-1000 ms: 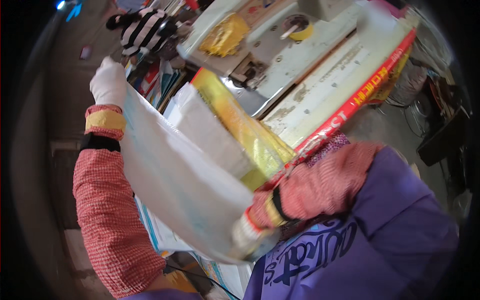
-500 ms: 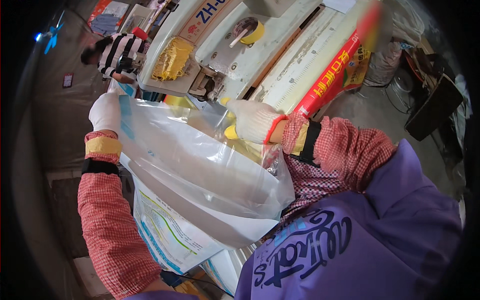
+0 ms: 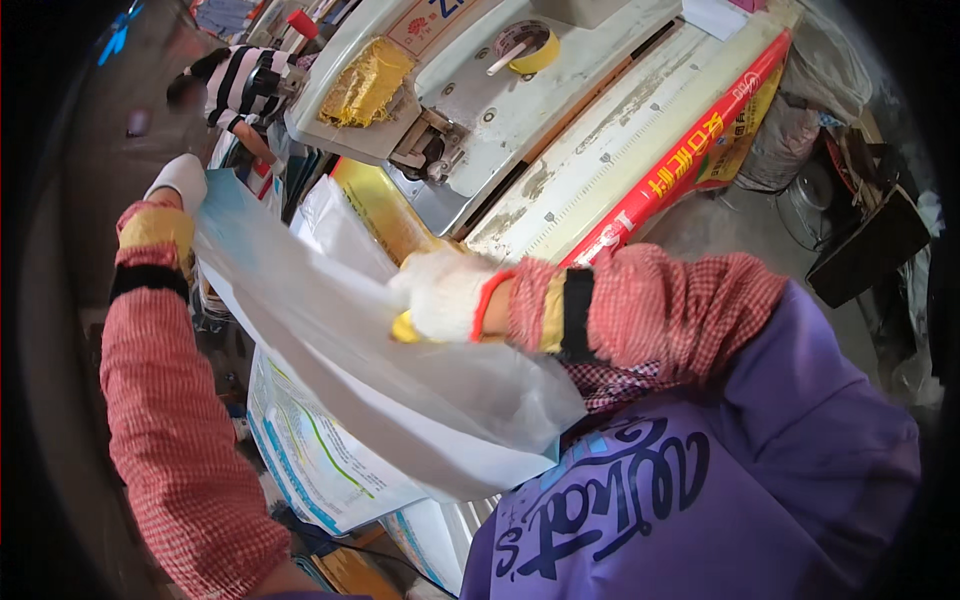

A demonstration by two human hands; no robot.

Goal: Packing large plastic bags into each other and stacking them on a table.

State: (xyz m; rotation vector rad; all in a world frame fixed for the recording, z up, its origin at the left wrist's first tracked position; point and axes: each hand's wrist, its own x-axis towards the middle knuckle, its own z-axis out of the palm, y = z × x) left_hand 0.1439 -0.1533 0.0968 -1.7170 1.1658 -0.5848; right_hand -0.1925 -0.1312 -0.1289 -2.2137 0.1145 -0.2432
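Your left hand [image 3: 180, 180] pinches the far corner of the white bag [image 3: 400, 400]. Your right hand [image 3: 445, 295] grips its front, apparently closed. The sewing machine [image 3: 520, 110] stands just beyond.

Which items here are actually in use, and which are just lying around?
In use: left hand, right hand, white plastic bag held between them.
Lying about: tape roll, yellow packet, red strip, printed sacks.

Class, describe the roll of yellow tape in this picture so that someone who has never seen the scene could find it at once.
Start at the big grey-white machine across the top of the picture, above the gloved right hand. On its upper surface, right of a crumpled yellow cloth, lies the roll of yellow tape. It is the only small ring there, with a white stick poking from its centre.
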